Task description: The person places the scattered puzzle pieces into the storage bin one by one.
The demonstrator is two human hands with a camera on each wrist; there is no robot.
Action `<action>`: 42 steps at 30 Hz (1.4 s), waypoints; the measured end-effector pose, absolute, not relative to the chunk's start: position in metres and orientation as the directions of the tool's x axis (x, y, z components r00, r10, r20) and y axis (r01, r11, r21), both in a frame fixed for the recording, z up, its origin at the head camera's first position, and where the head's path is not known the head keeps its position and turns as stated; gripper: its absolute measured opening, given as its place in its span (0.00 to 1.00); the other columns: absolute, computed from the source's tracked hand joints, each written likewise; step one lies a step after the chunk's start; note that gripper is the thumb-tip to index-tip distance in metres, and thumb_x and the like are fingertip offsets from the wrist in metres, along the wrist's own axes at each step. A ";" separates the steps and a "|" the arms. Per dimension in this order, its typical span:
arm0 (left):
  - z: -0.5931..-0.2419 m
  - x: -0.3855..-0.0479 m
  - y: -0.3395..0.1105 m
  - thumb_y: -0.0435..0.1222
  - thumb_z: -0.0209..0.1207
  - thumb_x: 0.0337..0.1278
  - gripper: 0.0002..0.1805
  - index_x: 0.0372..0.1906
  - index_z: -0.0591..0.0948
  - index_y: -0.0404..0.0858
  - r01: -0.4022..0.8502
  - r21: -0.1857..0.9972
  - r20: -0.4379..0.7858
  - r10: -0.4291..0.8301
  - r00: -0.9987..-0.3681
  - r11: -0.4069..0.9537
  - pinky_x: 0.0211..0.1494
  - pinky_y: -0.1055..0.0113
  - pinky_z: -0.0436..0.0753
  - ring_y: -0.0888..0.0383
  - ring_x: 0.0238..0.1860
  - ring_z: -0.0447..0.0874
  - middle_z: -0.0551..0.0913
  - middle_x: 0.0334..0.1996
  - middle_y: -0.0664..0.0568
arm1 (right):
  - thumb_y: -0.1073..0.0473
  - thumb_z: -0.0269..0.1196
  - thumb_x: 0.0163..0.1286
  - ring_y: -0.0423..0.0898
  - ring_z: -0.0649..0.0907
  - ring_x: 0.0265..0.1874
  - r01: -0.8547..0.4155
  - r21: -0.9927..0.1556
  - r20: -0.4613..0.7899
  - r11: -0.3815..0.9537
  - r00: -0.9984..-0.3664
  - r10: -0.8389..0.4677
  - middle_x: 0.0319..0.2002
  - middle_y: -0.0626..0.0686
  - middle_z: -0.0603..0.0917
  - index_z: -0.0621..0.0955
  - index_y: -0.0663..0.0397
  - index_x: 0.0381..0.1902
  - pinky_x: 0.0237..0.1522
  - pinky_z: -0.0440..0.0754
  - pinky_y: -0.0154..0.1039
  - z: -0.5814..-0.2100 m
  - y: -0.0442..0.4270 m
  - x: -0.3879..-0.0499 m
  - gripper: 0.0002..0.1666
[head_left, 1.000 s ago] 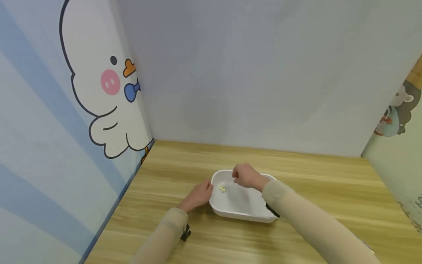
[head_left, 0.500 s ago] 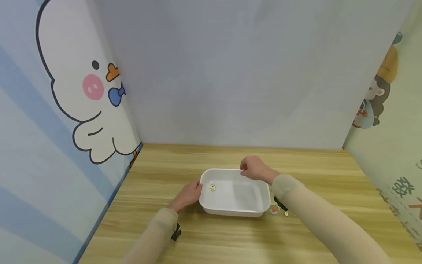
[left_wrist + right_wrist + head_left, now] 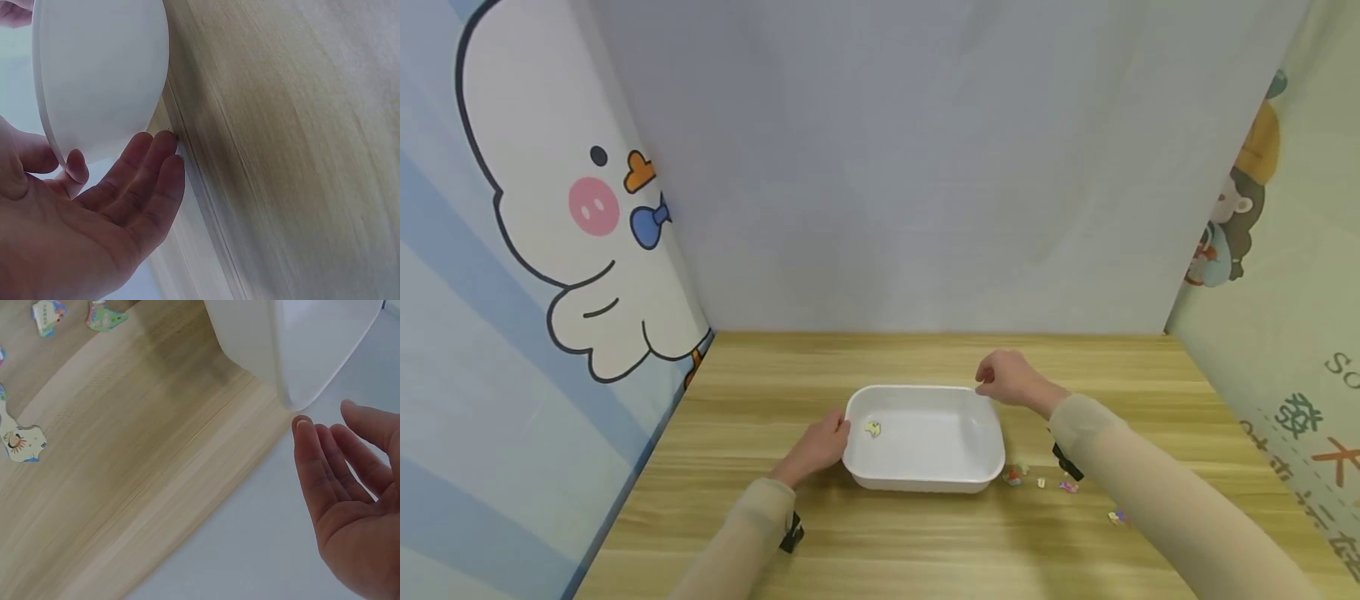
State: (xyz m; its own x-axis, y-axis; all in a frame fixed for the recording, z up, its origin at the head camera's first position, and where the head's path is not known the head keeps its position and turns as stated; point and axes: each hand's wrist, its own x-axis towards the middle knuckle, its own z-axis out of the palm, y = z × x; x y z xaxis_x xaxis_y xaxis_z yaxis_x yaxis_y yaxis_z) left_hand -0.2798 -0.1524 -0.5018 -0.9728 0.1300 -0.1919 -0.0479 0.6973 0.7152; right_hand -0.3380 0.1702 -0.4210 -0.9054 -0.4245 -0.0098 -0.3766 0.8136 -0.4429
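One white tray (image 3: pixel 925 484) stands on the wood-grain tabletop (image 3: pixel 760 392), in front of the person, its long side running left to right. The left hand (image 3: pixel 817 444) holds the tray's left end, pinching the rim between thumb and forefinger, while the other three fingers reach out under the rim beside the outer wall. The right hand (image 3: pixel 1011 379) is at the far right corner, its fingers loosely bent and a gap left between thumb and fingertips; nothing lies in that gap. Its fingertips are just beside the corner of the rim, and whether they touch it I cannot tell.

Inside the tray, near the left end, lies a small cream-coloured piece (image 3: pixel 872 428). Several colourful pieces (image 3: pixel 1013 476) lie scattered on the tabletop to the right of the tray, some close to its near right corner. The right wrist view shows irregular outlines and printed pictures on them, among them a cream one with a sun-like drawing (image 3: pixel 17 442).

Both sleeves are cream. A white cartoon bird (image 3: pixel 572 208) decorates the left wall, and a cartoon child (image 3: pixel 1228 217) the right one.
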 end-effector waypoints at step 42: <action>-0.497 -0.274 -0.151 0.40 0.40 0.74 0.14 0.47 0.71 0.35 -0.047 0.740 -0.196 0.148 -0.969 0.671 0.30 0.62 0.70 0.53 0.29 0.70 0.73 0.30 0.48 | 0.64 0.67 0.59 0.54 0.82 0.35 -0.317 -0.443 -0.090 0.838 -0.915 -0.394 0.32 0.57 0.83 0.82 0.69 0.36 0.39 0.79 0.49 -0.444 0.253 -0.310 0.11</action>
